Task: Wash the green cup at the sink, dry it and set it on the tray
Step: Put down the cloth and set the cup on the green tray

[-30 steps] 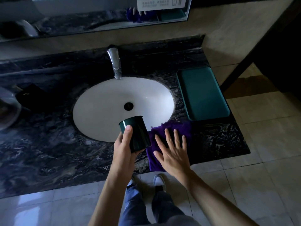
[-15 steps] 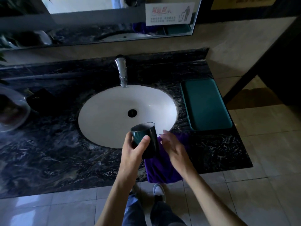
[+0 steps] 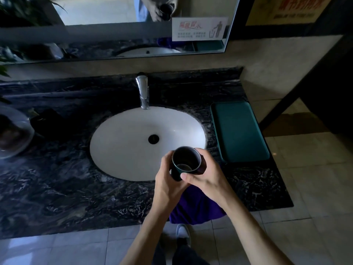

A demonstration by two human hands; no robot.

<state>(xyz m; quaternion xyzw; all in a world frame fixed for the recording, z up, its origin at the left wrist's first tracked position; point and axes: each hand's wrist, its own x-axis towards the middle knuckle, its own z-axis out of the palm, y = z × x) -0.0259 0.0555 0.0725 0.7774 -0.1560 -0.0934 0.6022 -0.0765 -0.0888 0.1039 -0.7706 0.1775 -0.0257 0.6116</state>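
A: What is laid out here?

B: A dark marbled stone table point(image 3: 57, 188) is seen, with a white oval sink point(image 3: 124, 146) set into it under a chrome tap point(image 3: 142, 92). A teal rectangular tray point(image 3: 238, 131) is placed just right of the basin, and a purple cloth point(image 3: 196, 209) is draped over the table's front edge.

A: And the cup?

B: The dark green cylindrical cup point(image 3: 186, 162) is held upright over the sink's near rim, gripped by the left hand point(image 3: 168, 184) and clasped by the right hand point(image 3: 206, 175).

A: How should it be handled?

B: It is probably best steadied with both hands, mouth kept up, while it is brought under the tap.
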